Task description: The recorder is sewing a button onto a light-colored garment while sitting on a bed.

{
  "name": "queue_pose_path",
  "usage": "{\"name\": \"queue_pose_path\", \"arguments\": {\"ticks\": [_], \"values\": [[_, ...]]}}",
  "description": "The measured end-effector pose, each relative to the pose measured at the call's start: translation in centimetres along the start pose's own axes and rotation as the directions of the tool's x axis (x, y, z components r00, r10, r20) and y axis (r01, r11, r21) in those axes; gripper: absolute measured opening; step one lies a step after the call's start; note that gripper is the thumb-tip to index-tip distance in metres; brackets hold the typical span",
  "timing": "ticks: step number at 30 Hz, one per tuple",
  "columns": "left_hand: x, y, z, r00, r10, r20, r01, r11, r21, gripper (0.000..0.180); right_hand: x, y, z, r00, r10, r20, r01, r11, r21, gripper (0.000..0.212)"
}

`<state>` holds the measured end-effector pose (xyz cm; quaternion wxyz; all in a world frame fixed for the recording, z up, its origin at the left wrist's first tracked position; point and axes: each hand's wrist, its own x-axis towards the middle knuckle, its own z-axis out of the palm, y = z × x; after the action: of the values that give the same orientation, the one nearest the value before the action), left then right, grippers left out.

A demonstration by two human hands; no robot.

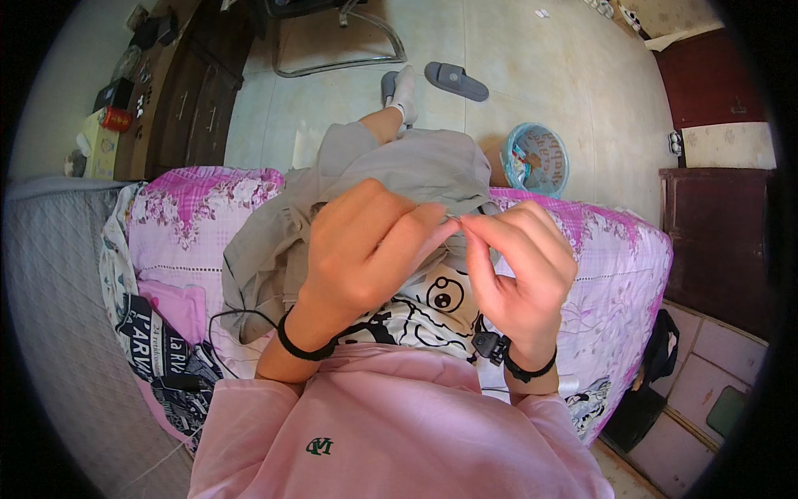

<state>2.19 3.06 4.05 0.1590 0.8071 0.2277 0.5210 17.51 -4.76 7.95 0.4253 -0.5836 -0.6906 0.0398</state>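
My left hand [356, 243] and my right hand [525, 264] are raised in front of my chest, fingertips meeting over my lap. Both are closed in a pinch. Whatever lies between the fingertips is too small to make out. Below them, a white cloth item [428, 312] printed with a black-lined cartoon face rests on my lap, partly covered by my left hand and wrist. Grey trousers [416, 162] cover my legs. Each wrist wears a black band, and a small black clip-like device [490, 347] sits by the right one.
I sit on a bed with a pink floral sheet [598, 249]. A black cable [241, 313] loops beside my left forearm. Beyond the bed are a blue-rimmed waste bin [561, 162], a grey slipper [457, 81] and a metal-framed chair [341, 68]. A dark wooden cabinet [195, 100] stands far left.
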Motion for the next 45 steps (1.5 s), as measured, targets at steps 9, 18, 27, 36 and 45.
{"name": "queue_pose_path", "arguments": {"ticks": [9,18,27,36,45], "values": [[1.9,-1.8,1.4,0.953,0.256,0.162,-0.288,0.932,0.221,0.022,-1.5,3.2,2.0,0.939,0.342,-0.030,-0.321,0.906,0.276,0.009],[4.2,-3.5,2.3,0.832,0.307,0.463,-0.314,0.947,-0.064,0.029,-3.5,5.5,3.6,0.795,0.598,0.105,-0.487,0.524,0.699,0.007],[4.4,-4.0,1.9,0.841,0.100,0.532,0.124,0.921,-0.369,0.019,-3.9,5.0,3.7,0.776,0.613,0.148,-0.455,0.383,0.804,0.011],[4.1,-3.7,1.5,0.891,-0.020,0.453,0.254,0.850,-0.462,0.011,-3.0,4.3,3.9,0.783,0.583,0.216,-0.430,0.257,0.865,0.015],[4.5,-3.3,-0.2,0.912,-0.045,0.408,0.196,0.921,-0.338,0.010,-0.7,3.5,3.6,0.961,0.211,-0.177,-0.100,0.867,0.489,0.023]]}}
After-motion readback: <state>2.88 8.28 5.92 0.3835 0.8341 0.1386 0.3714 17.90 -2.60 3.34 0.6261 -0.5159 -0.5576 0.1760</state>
